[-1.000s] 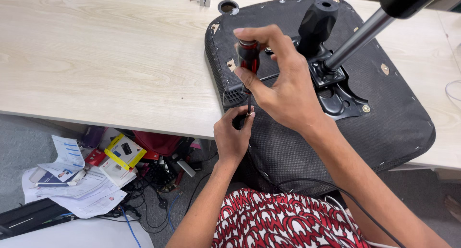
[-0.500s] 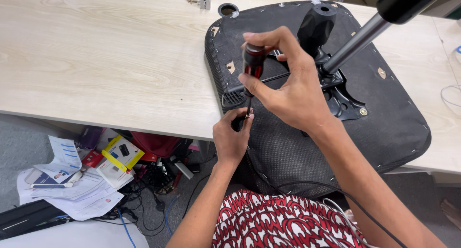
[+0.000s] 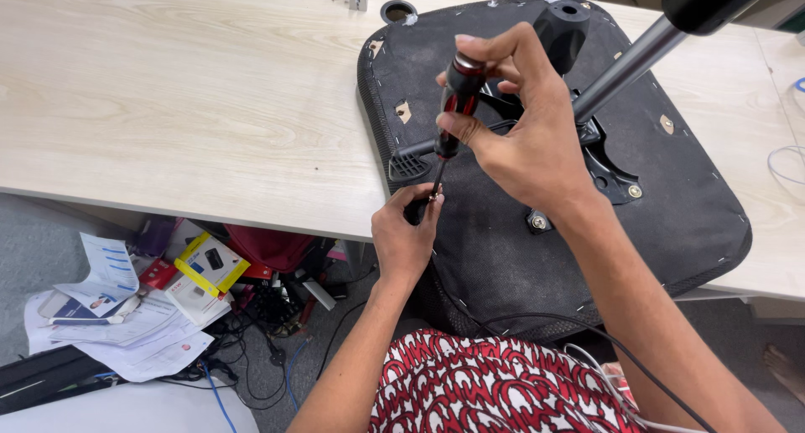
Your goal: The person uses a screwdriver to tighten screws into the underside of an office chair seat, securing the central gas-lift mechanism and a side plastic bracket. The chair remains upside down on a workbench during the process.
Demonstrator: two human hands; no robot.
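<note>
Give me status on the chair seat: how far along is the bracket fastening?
Done: two screws sit in the black metal bracket on the upturned chair seat, one at its near end, one at its right. In hand: right hand holds the red-and-black screwdriver upright, left hand pinches its tip at the seat's near-left edge. Left: can't tell; much of the bracket is hidden.

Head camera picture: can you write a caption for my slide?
Right hand grips a red-and-black screwdriver over an upturned chair seat; left hand steadies its tip.
</note>
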